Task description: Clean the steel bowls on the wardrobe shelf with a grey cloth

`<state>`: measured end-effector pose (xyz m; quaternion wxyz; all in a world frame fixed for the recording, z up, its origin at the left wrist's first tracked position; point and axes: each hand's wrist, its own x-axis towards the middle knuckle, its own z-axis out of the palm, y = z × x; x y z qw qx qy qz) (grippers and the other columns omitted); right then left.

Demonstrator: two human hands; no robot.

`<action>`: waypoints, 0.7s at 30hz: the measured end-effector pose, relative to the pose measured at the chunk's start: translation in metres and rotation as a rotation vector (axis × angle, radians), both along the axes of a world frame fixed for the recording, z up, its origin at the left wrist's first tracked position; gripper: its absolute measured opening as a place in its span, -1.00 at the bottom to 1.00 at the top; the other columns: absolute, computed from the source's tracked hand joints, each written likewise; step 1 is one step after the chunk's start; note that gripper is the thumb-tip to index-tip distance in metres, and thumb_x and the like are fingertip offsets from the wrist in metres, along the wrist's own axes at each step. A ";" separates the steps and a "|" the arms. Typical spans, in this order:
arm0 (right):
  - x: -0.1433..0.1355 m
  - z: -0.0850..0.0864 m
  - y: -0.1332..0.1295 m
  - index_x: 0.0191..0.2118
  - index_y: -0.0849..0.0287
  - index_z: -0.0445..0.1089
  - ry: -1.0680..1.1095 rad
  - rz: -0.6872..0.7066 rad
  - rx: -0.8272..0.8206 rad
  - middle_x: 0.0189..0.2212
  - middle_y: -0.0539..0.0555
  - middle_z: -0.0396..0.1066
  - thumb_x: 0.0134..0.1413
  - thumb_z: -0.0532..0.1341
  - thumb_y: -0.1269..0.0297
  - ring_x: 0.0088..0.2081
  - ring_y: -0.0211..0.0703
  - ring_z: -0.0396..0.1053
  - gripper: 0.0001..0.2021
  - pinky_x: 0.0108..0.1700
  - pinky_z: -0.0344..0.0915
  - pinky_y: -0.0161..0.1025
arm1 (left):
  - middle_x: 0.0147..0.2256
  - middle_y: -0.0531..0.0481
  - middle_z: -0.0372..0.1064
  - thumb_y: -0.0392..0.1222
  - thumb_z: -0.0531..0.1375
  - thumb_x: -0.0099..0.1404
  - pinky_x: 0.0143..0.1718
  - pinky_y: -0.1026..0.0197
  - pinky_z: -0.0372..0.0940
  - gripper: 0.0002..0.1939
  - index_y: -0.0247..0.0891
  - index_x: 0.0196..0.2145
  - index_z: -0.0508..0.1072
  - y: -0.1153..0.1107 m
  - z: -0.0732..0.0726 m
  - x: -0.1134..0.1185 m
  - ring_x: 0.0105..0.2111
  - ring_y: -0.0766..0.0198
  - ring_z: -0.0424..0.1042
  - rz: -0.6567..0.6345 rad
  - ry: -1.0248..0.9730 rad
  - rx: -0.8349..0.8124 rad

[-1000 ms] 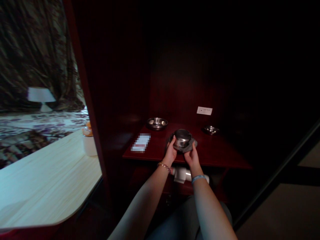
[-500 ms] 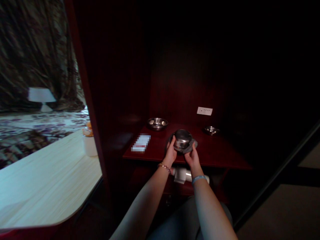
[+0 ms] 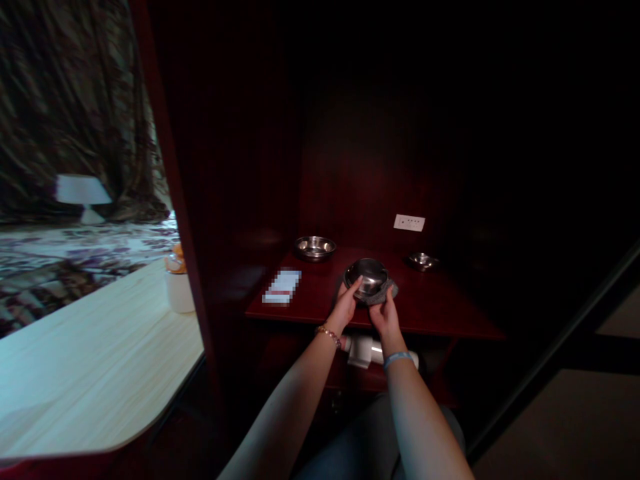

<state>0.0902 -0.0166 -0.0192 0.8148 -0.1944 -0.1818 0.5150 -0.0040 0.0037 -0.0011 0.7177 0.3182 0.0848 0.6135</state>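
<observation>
A shiny metal bowl [image 3: 367, 272] is held between my hands, just above the front of the dark red shelf [image 3: 310, 293]. My left hand [image 3: 346, 303] grips the bowl's near left side, its thumb laid on the metal. A grey cloth [image 3: 385, 293] is bunched against the bowl's right and lower side. My right hand [image 3: 385, 312] closes on that cloth, its fingers partly hidden beneath. Behind to the left sits a wide metal bowl [image 3: 315, 248]. A smaller metal bowl [image 3: 424, 261] rests at the back right.
A blurred-out flat white item [image 3: 283, 287] lies on the shelf's left. Below the shelf is a white cylindrical object [image 3: 367, 351]. A white socket plate [image 3: 409, 223] is on the back wall. At left, a pale wooden table [image 3: 100, 360] bears a white container [image 3: 180, 293].
The held bowl has turned and shifted slightly to the right. My left hand has slid right along its near side, while the cloth and my right hand stay almost in place.
</observation>
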 end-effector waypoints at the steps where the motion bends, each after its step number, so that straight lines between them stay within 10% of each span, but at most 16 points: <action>1: 0.000 0.000 0.000 -0.12 0.08 0.51 -0.009 -0.001 0.004 -0.11 0.01 0.60 0.29 0.13 0.13 0.07 -0.30 0.46 -0.75 0.27 0.24 -0.17 | 0.06 -0.16 0.47 -0.23 0.45 0.04 0.29 -0.01 0.11 -0.36 -0.23 0.09 0.44 -0.001 0.000 0.000 0.14 0.06 0.39 0.007 0.005 -0.003; 21: -0.003 -0.002 0.001 -0.09 0.08 0.50 -0.022 0.014 0.019 -0.12 -0.06 0.60 0.33 0.09 0.18 0.03 -0.37 0.48 -0.75 0.28 0.21 -0.27 | 0.00 -0.14 0.52 -0.09 0.43 0.08 0.21 0.02 0.20 -0.53 -0.27 -0.05 0.53 0.006 -0.004 -0.001 0.07 0.06 0.45 0.073 -0.032 -0.034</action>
